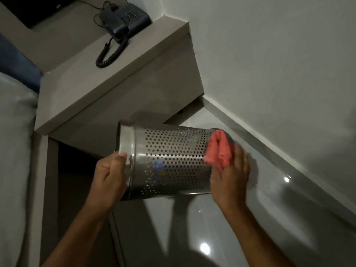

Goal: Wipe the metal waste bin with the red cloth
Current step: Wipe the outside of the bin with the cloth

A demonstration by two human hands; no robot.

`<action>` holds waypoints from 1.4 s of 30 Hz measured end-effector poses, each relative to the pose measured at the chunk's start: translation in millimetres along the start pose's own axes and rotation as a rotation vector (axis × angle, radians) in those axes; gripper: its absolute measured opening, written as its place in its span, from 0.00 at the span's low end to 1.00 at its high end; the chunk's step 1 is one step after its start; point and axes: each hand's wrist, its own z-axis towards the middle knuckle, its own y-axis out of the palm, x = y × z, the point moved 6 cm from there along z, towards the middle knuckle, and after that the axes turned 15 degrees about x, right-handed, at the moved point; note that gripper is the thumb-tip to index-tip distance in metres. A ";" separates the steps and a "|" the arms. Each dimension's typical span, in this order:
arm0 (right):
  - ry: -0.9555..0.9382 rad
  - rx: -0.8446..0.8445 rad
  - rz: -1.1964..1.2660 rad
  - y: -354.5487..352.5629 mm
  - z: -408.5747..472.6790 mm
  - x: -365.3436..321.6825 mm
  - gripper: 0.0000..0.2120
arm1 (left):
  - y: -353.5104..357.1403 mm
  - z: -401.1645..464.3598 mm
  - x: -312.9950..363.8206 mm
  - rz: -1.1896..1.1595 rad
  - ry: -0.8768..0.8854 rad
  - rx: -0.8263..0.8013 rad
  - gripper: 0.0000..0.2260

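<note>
A perforated metal waste bin (pixel 169 162) is held on its side in the air above the floor, with its open rim toward the left. My left hand (pixel 109 176) grips that rim, thumb on the outside. My right hand (pixel 230 176) holds a folded red cloth (pixel 218 150) pressed against the bin's base end on the right. The bin's bottom face is mostly hidden behind the cloth and hand.
A grey bedside shelf (pixel 115 74) with a dark corded telephone (pixel 125 20) juts out just above and behind the bin. White bedding (pixel 13 141) lies at the left. A white wall (pixel 279 64) and skirting (pixel 269 143) run along the right. Glossy grey floor (pixel 212 237) lies below.
</note>
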 end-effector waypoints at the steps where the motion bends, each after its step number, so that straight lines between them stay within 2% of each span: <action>1: -0.058 0.019 -0.012 1.6 -3.1 -24.9 0.31 | 1.0 0.5 0.2 -0.012 -0.007 -0.003 0.15; 4: -0.430 -0.041 0.141 15.7 -34.4 -134.2 0.29 | 0.8 -3.3 -3.3 -0.072 -0.049 -0.074 0.17; 6: -0.565 -0.148 0.241 26.2 -59.3 -182.7 0.31 | -2.0 -10.2 -4.6 -0.112 -0.070 -0.128 0.18; 8: -0.671 -0.218 0.242 32.2 -65.4 -194.4 0.31 | -6.1 -15.2 -4.6 -0.146 -0.102 -0.118 0.17; 10: -0.734 -0.208 0.159 31.6 -56.3 -172.8 0.30 | -6.8 -16.7 -1.0 -0.130 -0.087 -0.132 0.18; 13: -0.535 -0.126 -0.035 26.6 -14.6 -101.8 0.30 | -9.6 -14.3 -5.3 -0.096 -0.120 -0.152 0.19; 16: -0.272 -0.066 -0.080 9.4 20.7 -40.0 0.36 | -8.7 -12.2 -14.6 0.002 -0.192 -0.203 0.18; 18: -0.235 -0.051 -0.089 5.9 27.3 -26.5 0.37 | -5.6 -8.3 -17.5 0.074 -0.339 -0.206 0.18; 20: -0.248 -0.035 -0.090 6.3 25.4 -25.6 0.35 | 0.8 -1.6 -12.1 0.071 -0.454 -0.280 0.21; 22: -0.293 -0.005 -0.071 4.5 20.3 -27.9 0.32 | 7.3 10.2 6.9 0.099 -0.377 -0.348 0.16; 23: -0.317 0.010 -0.064 3.4 18.0 -27.7 0.30 | 9.4 16.3 14.7 0.079 -0.353 -0.323 0.13; 26: -0.350 -0.036 -0.068 3.1 15.8 -28.9 0.28 | 18.4 29.2 22.8 0.103 -0.348 -0.066 0.22; 27: -0.345 -0.067 -0.057 2.5 14.0 -33.6 0.28 | 19.2 29.5 25.6 0.145 -0.296 0.044 0.23; 29: -0.369 -0.066 0.040 -4.3 6.0 -60.2 0.28 | 18.6 17.9 37.8 0.174 -0.031 0.152 0.21; 31: -0.447 -0.053 0.141 -7.6 -6.3 -108.7 0.30 | 21.5 -6.5 43.7 0.127 0.258 0.027 0.20; 32: -0.487 -0.054 0.198 -4.8 -13.8 -134.0 0.31 | 20.4 -16.7 42.9 0.084 0.342 -0.043 0.18; 34: -0.604 -0.062 0.284 4.1 -28.1 -173.3 0.33 | 19.8 -22.3 33.3 0.003 0.390 -0.123 0.15; 37: -0.713 -0.128 0.262 17.5 -27.2 -156.7 0.36 | 10.6 -18.7 16.5 0.065 0.312 -0.043 0.16; 40: -0.465 -0.024 0.106 10.9 1.5 -68.1 0.31 | -3.1 -23.1 3.3 0.080 0.254 -0.007 0.17; 42: -0.154 -0.004 0.056 3.1 25.9 -8.0 0.28 | 0.5 -23.6 6.4 0.054 0.279 -0.034 0.17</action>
